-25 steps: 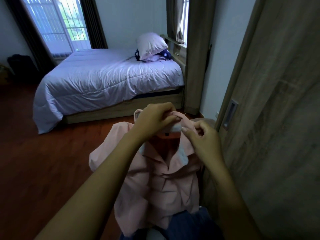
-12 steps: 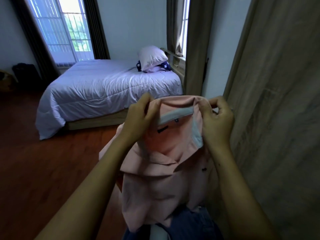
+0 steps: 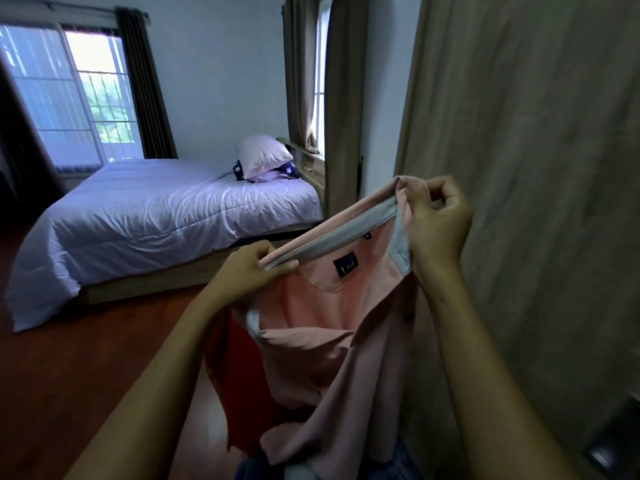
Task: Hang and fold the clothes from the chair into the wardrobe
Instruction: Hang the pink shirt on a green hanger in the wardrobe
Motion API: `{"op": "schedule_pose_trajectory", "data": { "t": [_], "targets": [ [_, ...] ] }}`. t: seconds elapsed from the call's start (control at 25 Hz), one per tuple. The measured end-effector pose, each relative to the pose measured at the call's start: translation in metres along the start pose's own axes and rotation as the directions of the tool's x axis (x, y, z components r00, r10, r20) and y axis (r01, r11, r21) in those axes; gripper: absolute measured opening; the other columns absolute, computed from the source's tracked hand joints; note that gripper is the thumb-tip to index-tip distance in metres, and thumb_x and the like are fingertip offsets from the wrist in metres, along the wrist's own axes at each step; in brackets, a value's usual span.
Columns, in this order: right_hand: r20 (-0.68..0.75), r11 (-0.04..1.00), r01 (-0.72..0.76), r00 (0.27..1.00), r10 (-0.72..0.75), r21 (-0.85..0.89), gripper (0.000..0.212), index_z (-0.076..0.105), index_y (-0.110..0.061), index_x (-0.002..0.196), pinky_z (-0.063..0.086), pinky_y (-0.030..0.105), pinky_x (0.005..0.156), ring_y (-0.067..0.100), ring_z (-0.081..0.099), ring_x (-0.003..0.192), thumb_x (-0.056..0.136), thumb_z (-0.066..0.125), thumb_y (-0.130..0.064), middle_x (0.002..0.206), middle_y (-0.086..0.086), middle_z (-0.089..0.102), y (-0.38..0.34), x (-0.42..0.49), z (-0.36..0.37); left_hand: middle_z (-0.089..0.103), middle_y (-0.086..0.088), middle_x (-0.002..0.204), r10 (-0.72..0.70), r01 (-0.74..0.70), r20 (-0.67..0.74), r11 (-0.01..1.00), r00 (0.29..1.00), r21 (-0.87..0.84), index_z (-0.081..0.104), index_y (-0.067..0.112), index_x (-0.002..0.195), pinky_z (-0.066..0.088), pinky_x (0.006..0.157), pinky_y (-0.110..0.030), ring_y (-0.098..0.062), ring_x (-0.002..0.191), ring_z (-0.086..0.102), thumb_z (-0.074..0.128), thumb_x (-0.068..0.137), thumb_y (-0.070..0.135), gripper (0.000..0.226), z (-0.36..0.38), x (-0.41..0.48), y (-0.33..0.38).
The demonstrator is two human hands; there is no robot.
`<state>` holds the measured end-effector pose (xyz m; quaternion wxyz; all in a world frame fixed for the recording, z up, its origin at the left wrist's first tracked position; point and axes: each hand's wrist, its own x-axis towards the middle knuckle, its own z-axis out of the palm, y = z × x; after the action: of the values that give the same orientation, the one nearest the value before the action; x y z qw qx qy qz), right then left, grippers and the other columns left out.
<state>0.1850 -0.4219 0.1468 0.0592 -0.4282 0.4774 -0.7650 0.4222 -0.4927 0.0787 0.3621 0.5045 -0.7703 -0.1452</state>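
The left hand (image 3: 249, 271) pinches the collar's (image 3: 332, 235) low end at eight o'clock. The pink shirt (image 3: 311, 348) hangs below both hands, collar running eight to two. The right hand (image 3: 438, 230) pinches its high end, nearest the wardrobe door (image 3: 536, 168) at three.

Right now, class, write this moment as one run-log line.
pink shirt: held up, unhung | left hand: pinches collar | right hand: grips collar | wardrobe door: right of shirt

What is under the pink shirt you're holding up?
Blue clothing shows below the shirt, with a pale patch beside it. Whatever they lie on is covered.
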Motion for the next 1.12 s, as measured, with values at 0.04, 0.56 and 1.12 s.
{"op": "schedule_pose_trajectory", "data": {
  "t": [0.04,0.56,1.12],
  "targets": [
    [-0.011,1.0,-0.012,1.0,0.012,-0.02,0.023,0.054,-0.021,0.067,0.048,0.03,0.058,0.003,0.052,0.06,0.085,0.066,-0.027,0.063,-0.01,0.055,-0.004,-0.008,-0.013,0.055,0.002,0.059,-0.024,0.022,0.063,0.999,0.998,0.039,0.057,0.009,0.07,0.036,0.055,-0.026,-0.011,0.057,0.051,0.069,0.07,0.061,0.053,-0.005,-0.004,0.007],
    [-0.04,0.784,-0.03,0.999,0.007,-0.62,0.018,0.064,-0.007,0.073,0.043,0.027,0.063,0.013,0.056,0.065,0.085,0.063,-0.02,0.069,0.002,0.064,-0.077,-0.046,-0.215,0.066,-0.016,0.077,0.288,0.658,0.651,0.086,0.702,-0.748,0.058,-0.002,0.098,0.058,0.066,-0.031,-0.023,0.068,0.066,0.059,0.08,0.029,0.036,0.03,-0.051,0.219],
    [-0.254,0.311,-0.091,0.804,-0.537,-0.946,0.018,0.064,-0.003,0.098,0.04,0.038,0.084,0.036,0.051,0.101,0.092,0.051,-0.013,0.103,0.02,0.062,-0.187,0.016,-0.421,0.056,-0.015,0.104,0.6,0.752,0.658,0.136,0.455,-0.645,0.051,0.005,0.116,0.051,0.089,-0.041,-0.025,0.092,0.057,0.066,0.074,0.026,0.049,0.126,-0.069,0.407]
  ]
}}
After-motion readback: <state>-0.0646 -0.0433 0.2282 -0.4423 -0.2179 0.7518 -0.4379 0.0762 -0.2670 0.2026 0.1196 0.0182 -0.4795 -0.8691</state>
